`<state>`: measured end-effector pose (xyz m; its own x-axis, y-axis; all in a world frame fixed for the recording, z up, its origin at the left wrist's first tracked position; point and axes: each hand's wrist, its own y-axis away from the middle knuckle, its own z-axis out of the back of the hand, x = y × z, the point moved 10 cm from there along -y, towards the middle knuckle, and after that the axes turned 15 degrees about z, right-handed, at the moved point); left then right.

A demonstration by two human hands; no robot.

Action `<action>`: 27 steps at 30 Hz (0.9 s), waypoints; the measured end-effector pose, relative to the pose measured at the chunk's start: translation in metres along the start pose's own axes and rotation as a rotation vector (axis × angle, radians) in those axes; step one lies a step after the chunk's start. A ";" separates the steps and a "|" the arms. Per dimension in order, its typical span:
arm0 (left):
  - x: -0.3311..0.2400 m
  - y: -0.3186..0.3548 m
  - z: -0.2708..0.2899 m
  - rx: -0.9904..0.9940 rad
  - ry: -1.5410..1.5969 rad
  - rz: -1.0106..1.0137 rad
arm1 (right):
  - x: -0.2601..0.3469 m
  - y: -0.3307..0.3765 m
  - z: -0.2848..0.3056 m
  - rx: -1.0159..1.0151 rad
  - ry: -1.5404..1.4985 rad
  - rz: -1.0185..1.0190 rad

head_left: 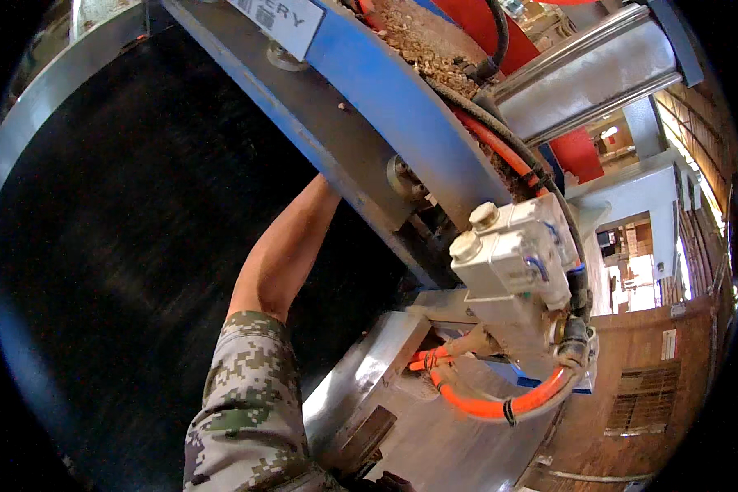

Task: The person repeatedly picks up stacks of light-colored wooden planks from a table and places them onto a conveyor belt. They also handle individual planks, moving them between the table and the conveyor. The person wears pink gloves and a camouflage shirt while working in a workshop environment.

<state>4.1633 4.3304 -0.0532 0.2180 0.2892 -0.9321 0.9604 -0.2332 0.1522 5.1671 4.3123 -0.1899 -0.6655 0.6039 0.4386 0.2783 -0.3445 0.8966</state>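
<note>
My left forearm (285, 246), bare below a camouflage sleeve (250, 398), reaches up and to the right from the lower edge. The wrist passes behind the lower edge of a long blue steel beam (410, 115), which hides my left hand. Its fingers and whatever they may touch do not show. Behind the arm lies a broad, very dark surface (131, 213). My right hand is out of the picture.
On the beam's right end sits a dusty white valve block (512, 254) with two round caps. Orange hoses (476, 403) loop below it. Wood chips (435, 45) lie along the beam's top. A metal cylinder (590, 82) stands upper right, a brown panelled wall (631, 385) lower right.
</note>
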 end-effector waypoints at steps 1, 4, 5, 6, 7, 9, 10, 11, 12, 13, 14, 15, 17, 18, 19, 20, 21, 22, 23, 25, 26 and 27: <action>-0.008 0.007 0.005 0.004 -0.014 -0.004 | -0.008 0.000 0.002 0.005 -0.003 0.008; -0.025 0.050 0.029 0.005 -0.087 0.004 | -0.027 -0.018 0.018 0.043 -0.024 0.039; -0.032 0.073 0.034 0.009 -0.119 0.008 | -0.040 -0.024 0.022 0.058 -0.045 0.045; -0.038 0.092 0.044 -0.001 -0.160 0.014 | -0.037 -0.029 0.017 0.075 -0.056 0.055; -0.042 0.117 0.047 -0.006 -0.161 0.057 | -0.049 -0.031 0.026 0.086 -0.093 0.082; -0.051 0.161 0.069 -0.079 0.044 0.291 | -0.059 -0.042 0.053 0.152 -0.172 0.147; -0.052 0.176 0.069 -0.062 0.042 0.299 | -0.057 -0.051 0.036 0.187 -0.277 0.126; -0.045 0.187 0.065 -0.052 0.014 0.258 | -0.041 -0.060 0.015 0.220 -0.375 0.102; -0.028 0.198 0.050 -0.042 -0.027 0.210 | -0.025 -0.052 -0.004 0.029 -0.072 0.051; -0.018 0.199 0.037 -0.031 -0.031 0.182 | -0.014 -0.042 -0.010 0.031 -0.037 0.041; -0.019 0.199 0.026 -0.104 -0.145 0.168 | -0.009 -0.041 -0.013 0.037 -0.005 0.036; -0.020 0.199 0.013 -0.175 -0.264 0.160 | -0.006 -0.038 -0.017 0.040 0.020 0.031; -0.002 0.173 -0.026 -0.123 -0.228 0.190 | 0.012 -0.024 -0.029 -0.016 0.001 0.074; 0.006 0.153 -0.045 -0.076 -0.149 0.205 | 0.026 -0.020 -0.033 -0.037 0.000 0.103; 0.010 0.132 -0.061 -0.041 -0.073 0.207 | 0.028 -0.017 -0.025 -0.075 -0.025 0.102; 0.014 0.117 -0.072 -0.030 -0.033 0.198 | 0.020 -0.009 -0.015 -0.114 -0.054 0.096; 0.015 0.099 -0.069 -0.052 -0.004 0.184 | 0.028 -0.017 -0.001 -0.140 -0.065 0.105; 0.017 0.096 -0.074 -0.060 0.003 0.182 | 0.026 -0.019 -0.004 -0.069 -0.067 0.106; 0.020 0.099 -0.076 -0.066 0.011 0.187 | 0.006 -0.007 0.002 -0.005 -0.074 0.086; 0.016 0.117 -0.089 -0.051 0.019 0.205 | -0.068 -0.013 0.031 0.062 -0.065 0.085; 0.012 0.121 -0.063 -0.092 0.029 0.193 | -0.056 -0.016 0.022 0.050 -0.041 0.075; 0.012 0.127 -0.047 -0.114 0.046 0.200 | -0.051 -0.015 0.013 0.039 -0.039 0.065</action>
<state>4.2957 4.3481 -0.0301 0.4109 0.2908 -0.8641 0.9103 -0.1841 0.3709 5.2060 4.2959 -0.2247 -0.6183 0.6089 0.4970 0.3469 -0.3560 0.8677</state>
